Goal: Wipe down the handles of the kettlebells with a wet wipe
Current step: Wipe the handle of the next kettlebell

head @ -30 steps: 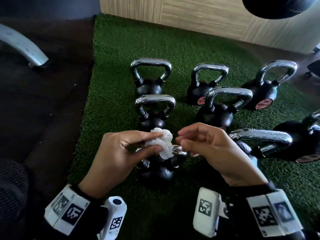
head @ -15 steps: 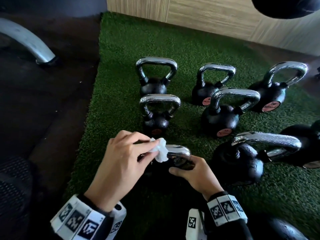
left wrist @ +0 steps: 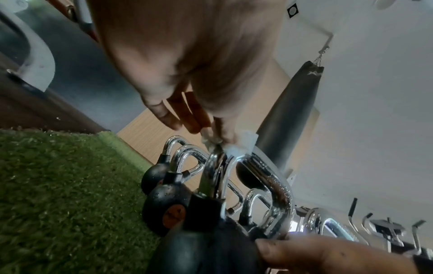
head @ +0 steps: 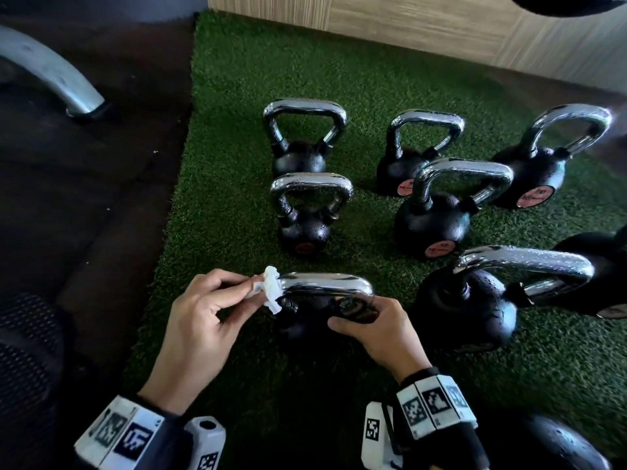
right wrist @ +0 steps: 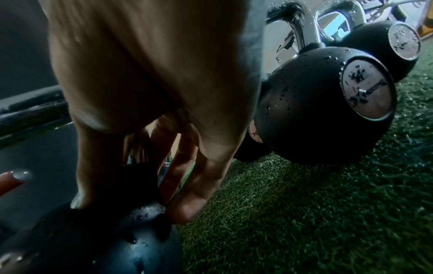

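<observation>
A small black kettlebell with a chrome handle [head: 325, 283] stands nearest me on the green turf. My left hand [head: 217, 310] pinches a crumpled white wet wipe [head: 271, 288] against the handle's left corner; the left wrist view shows the wipe [left wrist: 236, 144] wrapped over the bend. My right hand [head: 373, 330] grips the kettlebell at the right base of its handle, thumb and fingers on the black body [right wrist: 131, 228]. Several more chrome-handled kettlebells stand behind, the closest [head: 305, 212] straight ahead.
A larger kettlebell [head: 475, 300] stands close to my right hand. Green turf [head: 237, 147] ends at dark flooring on the left, where a grey machine leg [head: 51, 72] rests. A wooden wall panel [head: 407, 18] bounds the back. A punching bag [left wrist: 288, 115] hangs beyond.
My right hand dropped from the wipe to the kettlebell's body and grips it. My left hand slid the wipe leftward along the handle to its left corner.
</observation>
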`<state>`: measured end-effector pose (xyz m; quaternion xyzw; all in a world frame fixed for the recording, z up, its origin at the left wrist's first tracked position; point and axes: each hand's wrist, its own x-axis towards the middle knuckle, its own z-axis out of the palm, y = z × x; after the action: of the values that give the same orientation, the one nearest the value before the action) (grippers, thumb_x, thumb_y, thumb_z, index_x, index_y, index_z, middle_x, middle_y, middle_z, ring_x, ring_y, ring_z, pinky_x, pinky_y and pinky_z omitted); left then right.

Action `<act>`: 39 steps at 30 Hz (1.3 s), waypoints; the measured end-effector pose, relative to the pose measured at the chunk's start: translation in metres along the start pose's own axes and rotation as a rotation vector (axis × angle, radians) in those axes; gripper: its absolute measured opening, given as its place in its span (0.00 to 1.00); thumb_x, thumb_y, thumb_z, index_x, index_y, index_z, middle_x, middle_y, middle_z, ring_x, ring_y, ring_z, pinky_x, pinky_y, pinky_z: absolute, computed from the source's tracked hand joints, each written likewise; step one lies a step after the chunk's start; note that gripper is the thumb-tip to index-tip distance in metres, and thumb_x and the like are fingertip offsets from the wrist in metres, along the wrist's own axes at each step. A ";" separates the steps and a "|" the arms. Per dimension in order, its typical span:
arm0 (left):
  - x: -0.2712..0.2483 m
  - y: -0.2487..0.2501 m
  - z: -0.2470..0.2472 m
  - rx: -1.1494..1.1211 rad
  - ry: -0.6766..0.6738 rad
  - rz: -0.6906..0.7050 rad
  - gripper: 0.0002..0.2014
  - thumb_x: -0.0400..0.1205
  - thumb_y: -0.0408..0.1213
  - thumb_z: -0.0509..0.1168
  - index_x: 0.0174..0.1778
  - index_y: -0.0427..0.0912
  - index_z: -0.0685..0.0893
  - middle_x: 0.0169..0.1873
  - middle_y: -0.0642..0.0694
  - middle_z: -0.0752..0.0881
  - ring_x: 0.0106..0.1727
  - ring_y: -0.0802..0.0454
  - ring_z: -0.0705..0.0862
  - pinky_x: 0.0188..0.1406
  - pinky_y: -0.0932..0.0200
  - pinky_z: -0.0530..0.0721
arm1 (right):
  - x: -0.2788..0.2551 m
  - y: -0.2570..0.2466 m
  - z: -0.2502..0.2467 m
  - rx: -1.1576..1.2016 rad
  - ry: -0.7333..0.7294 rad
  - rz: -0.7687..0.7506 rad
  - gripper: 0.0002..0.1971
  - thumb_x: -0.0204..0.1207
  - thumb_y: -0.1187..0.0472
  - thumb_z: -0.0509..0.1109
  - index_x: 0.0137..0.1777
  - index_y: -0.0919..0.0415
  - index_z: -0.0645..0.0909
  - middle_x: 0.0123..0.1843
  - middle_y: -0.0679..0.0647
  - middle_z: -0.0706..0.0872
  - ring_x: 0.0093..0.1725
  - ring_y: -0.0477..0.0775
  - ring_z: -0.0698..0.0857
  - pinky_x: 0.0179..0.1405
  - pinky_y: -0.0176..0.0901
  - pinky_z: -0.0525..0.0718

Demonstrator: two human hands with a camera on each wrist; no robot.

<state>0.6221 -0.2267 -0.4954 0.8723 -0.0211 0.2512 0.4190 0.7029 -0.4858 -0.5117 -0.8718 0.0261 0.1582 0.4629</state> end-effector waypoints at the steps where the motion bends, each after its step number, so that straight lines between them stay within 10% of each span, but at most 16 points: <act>1: -0.003 -0.003 0.004 -0.042 0.012 -0.025 0.14 0.79 0.44 0.71 0.59 0.45 0.93 0.48 0.57 0.89 0.50 0.57 0.88 0.50 0.72 0.83 | -0.001 0.000 0.000 -0.007 0.007 -0.005 0.18 0.57 0.43 0.89 0.46 0.43 0.91 0.39 0.37 0.93 0.39 0.32 0.89 0.35 0.22 0.81; 9: -0.023 -0.037 0.033 -0.348 -0.029 -0.252 0.06 0.79 0.42 0.72 0.46 0.52 0.94 0.43 0.51 0.91 0.42 0.57 0.89 0.40 0.61 0.84 | -0.001 0.001 0.001 0.016 0.002 -0.025 0.21 0.58 0.42 0.88 0.51 0.43 0.92 0.44 0.37 0.94 0.45 0.33 0.90 0.48 0.30 0.85; 13: -0.033 -0.042 0.043 -0.397 -0.014 -0.296 0.04 0.77 0.45 0.74 0.43 0.55 0.95 0.40 0.50 0.91 0.40 0.57 0.88 0.38 0.60 0.83 | -0.002 0.000 0.001 0.007 0.014 -0.044 0.19 0.57 0.42 0.89 0.47 0.40 0.89 0.44 0.31 0.92 0.44 0.28 0.88 0.40 0.19 0.80; 22: -0.015 -0.044 0.044 -0.388 -0.013 -0.322 0.09 0.75 0.54 0.75 0.44 0.55 0.95 0.37 0.52 0.91 0.38 0.57 0.88 0.39 0.58 0.84 | -0.013 0.005 -0.013 -0.115 -0.034 -0.067 0.13 0.59 0.54 0.87 0.42 0.48 0.89 0.40 0.41 0.93 0.39 0.37 0.90 0.38 0.29 0.83; 24: -0.002 -0.045 0.048 -0.369 -0.023 -0.345 0.11 0.74 0.56 0.74 0.42 0.53 0.95 0.34 0.56 0.90 0.36 0.64 0.85 0.37 0.63 0.80 | -0.019 0.007 -0.016 -0.133 -0.064 -0.112 0.09 0.62 0.62 0.83 0.39 0.53 0.87 0.39 0.46 0.92 0.40 0.42 0.90 0.43 0.41 0.87; 30: 0.049 -0.019 0.068 -0.235 -0.202 -0.338 0.05 0.78 0.47 0.79 0.48 0.55 0.96 0.42 0.67 0.93 0.47 0.73 0.89 0.43 0.80 0.77 | -0.037 -0.003 -0.009 -0.167 -0.245 -0.232 0.11 0.70 0.65 0.80 0.42 0.44 0.93 0.46 0.40 0.91 0.48 0.35 0.89 0.49 0.23 0.79; 33: 0.063 -0.005 0.071 -0.217 -0.306 -0.322 0.07 0.78 0.48 0.78 0.50 0.57 0.95 0.41 0.71 0.92 0.48 0.78 0.87 0.43 0.84 0.75 | -0.030 -0.007 0.002 -0.196 -0.103 -0.248 0.17 0.70 0.69 0.76 0.39 0.40 0.92 0.46 0.41 0.91 0.47 0.35 0.88 0.47 0.21 0.78; 36: 0.064 -0.001 0.068 -0.186 -0.297 -0.301 0.09 0.76 0.50 0.79 0.51 0.55 0.95 0.44 0.69 0.92 0.50 0.79 0.87 0.46 0.84 0.76 | -0.016 -0.013 0.009 -0.132 0.080 -0.171 0.11 0.72 0.53 0.80 0.54 0.43 0.89 0.53 0.42 0.88 0.48 0.37 0.87 0.47 0.26 0.81; 39: 0.058 0.003 0.065 -0.163 -0.284 -0.277 0.06 0.77 0.47 0.79 0.49 0.54 0.96 0.41 0.66 0.93 0.46 0.75 0.89 0.46 0.77 0.81 | -0.004 -0.008 0.022 0.062 -0.143 0.007 0.30 0.72 0.42 0.79 0.75 0.44 0.80 0.64 0.49 0.90 0.59 0.51 0.90 0.60 0.45 0.88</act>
<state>0.6994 -0.2671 -0.5008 0.8568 0.0196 0.0631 0.5114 0.6946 -0.4638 -0.5158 -0.8436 0.0010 0.2207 0.4896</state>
